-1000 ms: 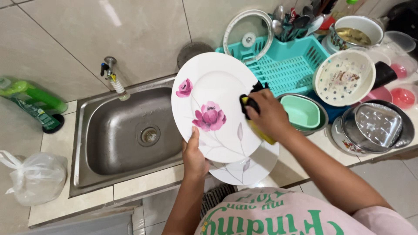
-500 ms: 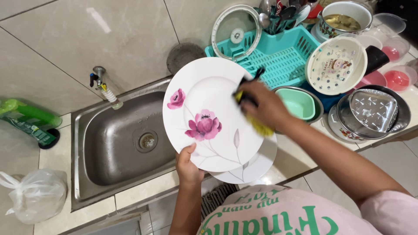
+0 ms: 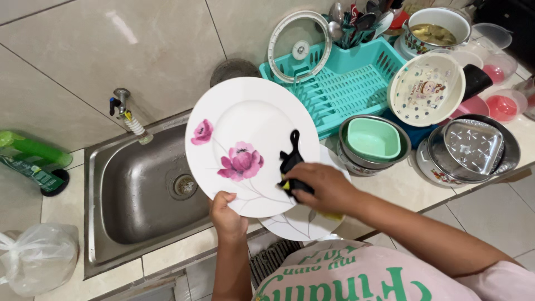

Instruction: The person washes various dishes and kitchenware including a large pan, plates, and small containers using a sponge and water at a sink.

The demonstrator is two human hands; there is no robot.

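Sliding down from the plate's upper right edge, the right hand (image 3: 326,187) now presses a dark scrubbing pad (image 3: 291,167) against the lower right of the white flowered plate (image 3: 251,145), fingers curled tight around it. The left hand (image 3: 227,214) pinches the plate's bottom rim, tilting it over the counter edge between the steel sink (image 3: 145,189) and a second plate (image 3: 304,220) lying underneath. A teal drying rack (image 3: 345,83) and stacked bowls (image 3: 373,142) crowd the tiled counter on the right; the sink basin offers open room on the left.
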